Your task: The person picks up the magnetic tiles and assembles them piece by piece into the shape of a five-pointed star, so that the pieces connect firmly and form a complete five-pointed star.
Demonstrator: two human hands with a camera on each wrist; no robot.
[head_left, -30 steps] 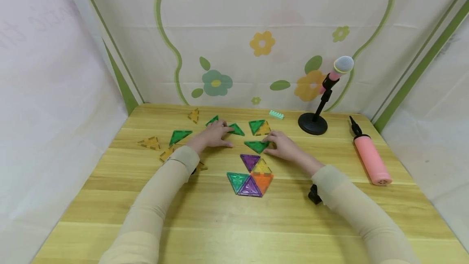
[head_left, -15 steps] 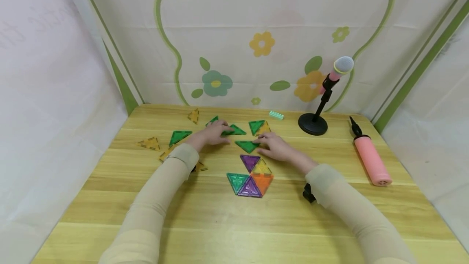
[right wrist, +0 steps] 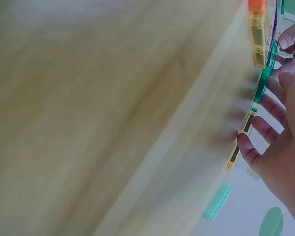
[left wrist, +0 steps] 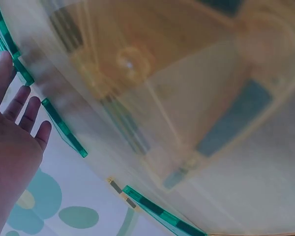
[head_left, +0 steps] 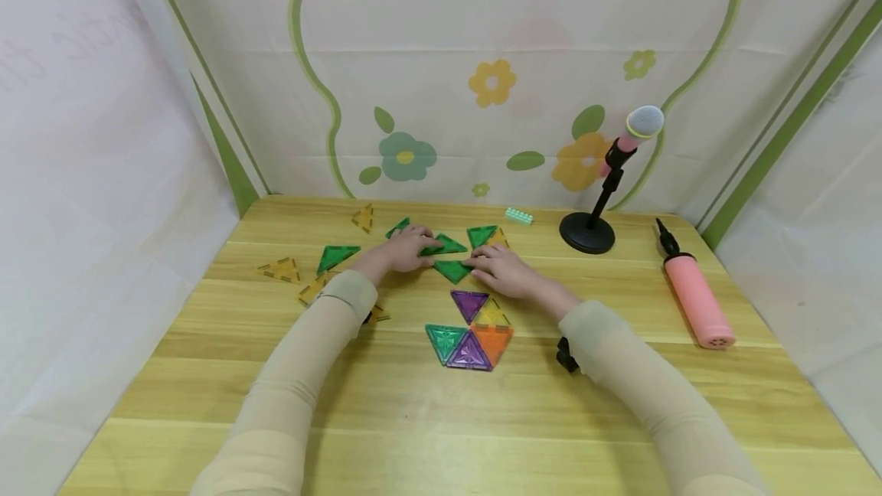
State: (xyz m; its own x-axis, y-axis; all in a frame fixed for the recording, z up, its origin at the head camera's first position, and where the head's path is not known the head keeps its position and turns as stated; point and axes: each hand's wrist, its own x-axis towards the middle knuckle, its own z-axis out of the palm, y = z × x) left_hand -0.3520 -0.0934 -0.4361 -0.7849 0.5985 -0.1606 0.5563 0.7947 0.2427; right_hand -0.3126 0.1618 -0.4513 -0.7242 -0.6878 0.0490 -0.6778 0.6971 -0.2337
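- Two green triangle tiles are being worked at the back-middle of the wooden table [head_left: 413, 419]: one green tile [head_left: 452, 269] lies flat under the fingertips of the right hand [head_left: 503, 272], the other green tile [head_left: 446, 246] sits just beyond it under the fingertips of the left hand [head_left: 400, 249].
- The two tiles are nearly corner to corner; whether they actually touch can't be made out.
- The right hand's fingers are laid out fairly straight and pressed on the tile, nothing gripped. Same deal on the left: fingers stretched forward, resting on its tile, not wrapped round it.
- A flat cluster [head_left: 471, 330] of purple, yellow, orange and teal triangles is joined up just in front of the hands, nearer the person.
- A green-and-yellow pair [head_left: 486, 236] is seen right behind the right hand.
- More loose pieces are scattered to the left: a green triangle [head_left: 337, 256] and yellow triangles [head_left: 280, 269].
- A small mint brick [head_left: 519, 215] is parked near the back wall.
- Off to the right, a toy microphone on a stand [head_left: 606, 174] and a pink hand pump [head_left: 696, 298] are set well apart from the tiles.
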